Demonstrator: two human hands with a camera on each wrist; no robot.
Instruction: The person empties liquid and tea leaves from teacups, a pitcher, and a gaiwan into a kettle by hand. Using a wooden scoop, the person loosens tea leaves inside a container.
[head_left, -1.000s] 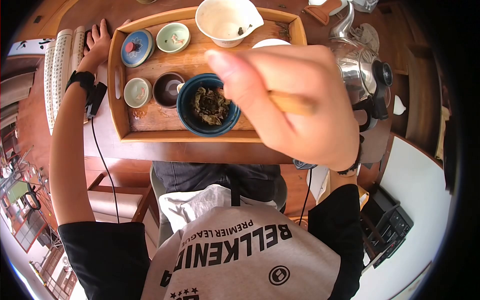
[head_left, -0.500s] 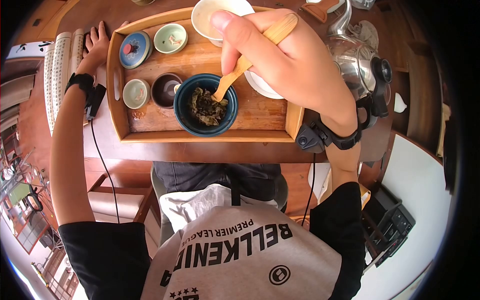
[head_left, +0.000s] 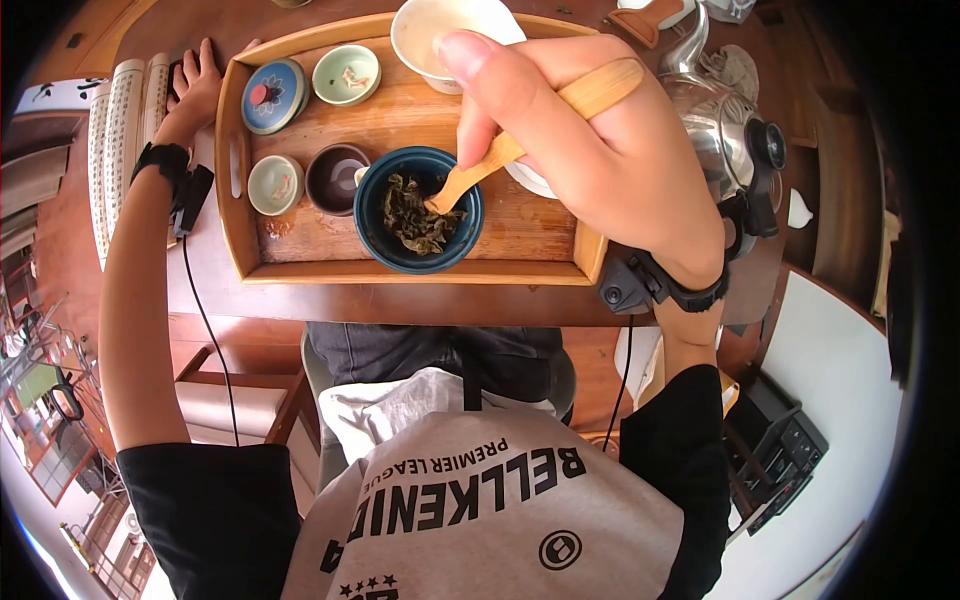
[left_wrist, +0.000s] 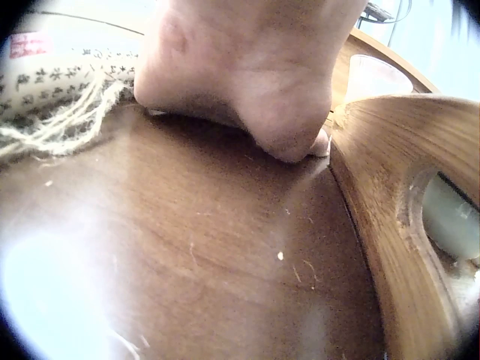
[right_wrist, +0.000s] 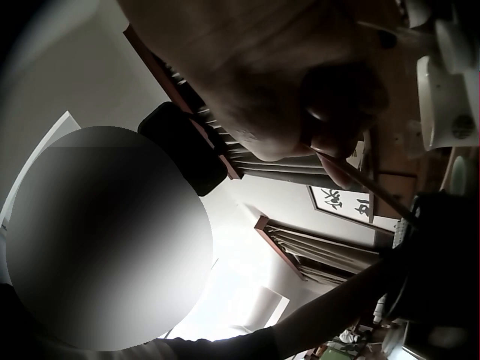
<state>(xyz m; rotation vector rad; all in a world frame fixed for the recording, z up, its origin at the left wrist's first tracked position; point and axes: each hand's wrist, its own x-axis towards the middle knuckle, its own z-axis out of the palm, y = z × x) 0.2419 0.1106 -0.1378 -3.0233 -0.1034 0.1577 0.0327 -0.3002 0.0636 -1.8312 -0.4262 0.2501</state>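
Note:
My right hand [head_left: 600, 150] pinches a wooden tea scoop [head_left: 485, 165] between thumb and fingers. The scoop slants down to the left, its tip among wet, dark tea leaves [head_left: 415, 225] in a dark blue bowl [head_left: 472, 240]. In the right wrist view the scoop [right_wrist: 371, 187] runs as a thin stick from the fingers to the dark bowl's rim. My left hand [head_left: 196, 85] lies on the table with fingers spread, between paper scrolls and the tray; its heel [left_wrist: 277, 112] rests on the wood in the left wrist view.
The bowl stands in a wooden tray [head_left: 400, 272] with a white pouring cup [head_left: 420, 40], a blue lid [head_left: 275, 98], a pale green cup [head_left: 347, 75], a white cup [head_left: 275, 185] and a brown cup [head_left: 335, 180]. A metal kettle [head_left: 705, 130] stands right; scrolls [head_left: 120, 140] lie left.
My right hand has tilted back from over the bowl, bringing the scoop into clear view; its tip shifts slightly among the leaves. The left hand keeps its place.

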